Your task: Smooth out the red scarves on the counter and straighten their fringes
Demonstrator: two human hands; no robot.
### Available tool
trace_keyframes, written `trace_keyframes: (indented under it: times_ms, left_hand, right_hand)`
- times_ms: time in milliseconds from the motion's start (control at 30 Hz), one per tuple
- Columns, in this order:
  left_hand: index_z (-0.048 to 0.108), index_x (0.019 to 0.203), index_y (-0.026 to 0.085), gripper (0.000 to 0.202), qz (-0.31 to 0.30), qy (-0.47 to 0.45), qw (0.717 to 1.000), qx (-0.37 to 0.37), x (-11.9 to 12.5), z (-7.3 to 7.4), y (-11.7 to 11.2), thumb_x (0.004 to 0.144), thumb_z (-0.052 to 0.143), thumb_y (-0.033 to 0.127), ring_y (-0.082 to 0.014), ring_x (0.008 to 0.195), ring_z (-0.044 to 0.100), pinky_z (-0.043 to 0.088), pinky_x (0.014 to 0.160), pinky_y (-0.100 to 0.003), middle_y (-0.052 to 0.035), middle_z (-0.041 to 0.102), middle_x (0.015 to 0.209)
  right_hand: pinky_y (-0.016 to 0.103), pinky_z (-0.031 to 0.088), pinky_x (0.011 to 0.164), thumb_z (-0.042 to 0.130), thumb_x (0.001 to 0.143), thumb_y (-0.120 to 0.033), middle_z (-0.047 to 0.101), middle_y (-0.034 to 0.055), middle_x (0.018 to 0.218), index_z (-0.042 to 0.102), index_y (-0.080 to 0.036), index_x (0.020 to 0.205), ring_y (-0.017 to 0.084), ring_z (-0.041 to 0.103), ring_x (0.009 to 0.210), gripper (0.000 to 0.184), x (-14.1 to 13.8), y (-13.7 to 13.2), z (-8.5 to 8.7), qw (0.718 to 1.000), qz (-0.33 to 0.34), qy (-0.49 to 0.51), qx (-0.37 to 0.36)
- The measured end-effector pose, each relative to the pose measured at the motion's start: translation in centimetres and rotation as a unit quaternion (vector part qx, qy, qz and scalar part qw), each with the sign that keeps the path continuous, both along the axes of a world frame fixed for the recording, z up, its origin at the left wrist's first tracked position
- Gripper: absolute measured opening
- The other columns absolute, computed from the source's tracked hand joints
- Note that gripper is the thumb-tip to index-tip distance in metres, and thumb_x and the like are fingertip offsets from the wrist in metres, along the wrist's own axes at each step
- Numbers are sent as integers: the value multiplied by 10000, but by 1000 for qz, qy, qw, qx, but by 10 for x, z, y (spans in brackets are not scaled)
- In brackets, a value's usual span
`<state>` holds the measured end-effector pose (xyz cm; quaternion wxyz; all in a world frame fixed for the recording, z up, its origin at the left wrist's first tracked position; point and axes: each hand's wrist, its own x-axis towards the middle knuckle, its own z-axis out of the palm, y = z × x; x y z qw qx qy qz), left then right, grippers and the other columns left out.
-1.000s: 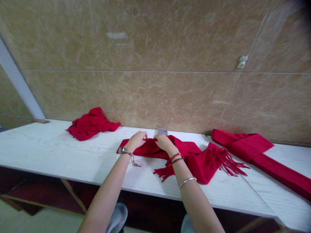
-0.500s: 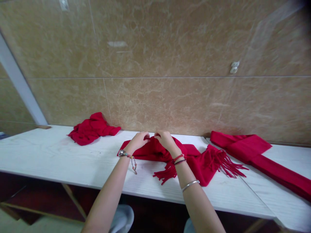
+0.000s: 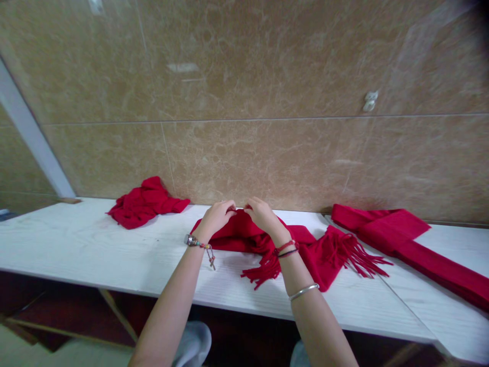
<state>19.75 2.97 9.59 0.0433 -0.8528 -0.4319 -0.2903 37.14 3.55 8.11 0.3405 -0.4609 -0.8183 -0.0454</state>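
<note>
A red fringed scarf [image 3: 240,233] lies bunched on the white table in front of me. My left hand [image 3: 218,218] pinches its far edge, with thumb and fingers curled together. Just to the right, my right hand [image 3: 263,216] grips the same edge, a small gap of cloth showing between the two hands. Both hands raise that edge slightly, and the cloth sags below it. One fringed end hangs toward me under my right wrist; the other fringe [image 3: 359,252] spreads out to the right. My fingertips are partly hidden behind the cloth.
A crumpled red cloth [image 3: 147,204] lies at the back left of the white table [image 3: 95,255]. Another red scarf, folded long and flat [image 3: 420,255], crosses the right side over a table seam. A tiled wall [image 3: 244,158] rises directly behind the table.
Both hands have moved slightly up and away from me, lifting the scarf's far edge a little. The gap between them is slightly wider. The other red cloths have stayed put.
</note>
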Motion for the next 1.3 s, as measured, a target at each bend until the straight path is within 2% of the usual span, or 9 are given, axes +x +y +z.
trace_keyframes:
  times_ms: [133,233,333,467,600,800,1033,1167,1300]
  left_hand:
    - [563,867,208,90,5,5,1000,13,3,2,-3,835,486,173,-185,852,586,436,771,-285,-27,636,872]
    - [553,885,220,110,0,10,1000,20,6,3,-5,839,477,155,-180,863,582,435,777,-282,-18,627,881]
    - [547,873,212,113,-5,9,999,39,8,4,-7,834,474,135,-179,858,573,437,764,-279,-17,610,870]
    - [551,801,191,105,11,-5,997,73,10,3,-6,821,480,116,-167,810,559,439,728,-268,-25,565,865]
    - [538,757,180,116,14,-17,997,74,11,1,-5,813,479,98,-152,746,548,438,695,-259,-18,543,812]
    - [535,769,180,104,2,-25,998,63,11,3,-5,809,485,97,-166,761,561,431,700,-271,-21,576,792]
    - [543,798,194,112,-9,-24,997,71,10,9,-11,832,466,120,-171,772,571,424,702,-273,-16,600,783]
    - [533,781,194,113,3,-20,995,96,10,12,-15,844,460,135,-164,764,558,426,699,-267,-16,573,806]
    - [521,780,187,100,8,-36,994,105,10,12,-14,844,462,136,-161,768,550,431,721,-274,-26,560,832]
  right_hand:
    - [273,422,757,588,760,-139,614,71,862,627,-136,918,164,558,810,163,-1,2,-3,998,58,8,3]
    - [266,427,743,611,731,-112,602,68,852,640,-138,866,158,551,795,141,-2,3,-6,996,72,36,26]
    - [250,425,709,600,721,-80,593,45,796,628,-147,780,142,543,751,94,-3,2,-7,993,69,84,46]
    - [240,415,680,601,705,-68,590,12,738,601,-158,755,130,538,705,102,-3,1,-7,989,69,120,48]
    - [245,412,686,582,714,-66,568,12,738,586,-166,732,137,526,711,101,-2,2,-7,991,68,106,49]
    - [277,411,732,546,762,-104,535,50,818,580,-172,712,169,505,800,91,-1,-1,-2,993,18,75,88]
    - [248,415,706,550,767,-80,553,35,792,611,-158,775,140,522,747,100,-4,-2,-2,994,70,59,54]
    - [249,416,688,613,724,-97,559,30,772,626,-150,780,138,523,721,78,-1,-1,-4,997,56,48,37]
    - [249,414,690,586,742,-89,581,32,749,624,-160,740,145,537,724,80,4,-5,3,994,26,80,70]
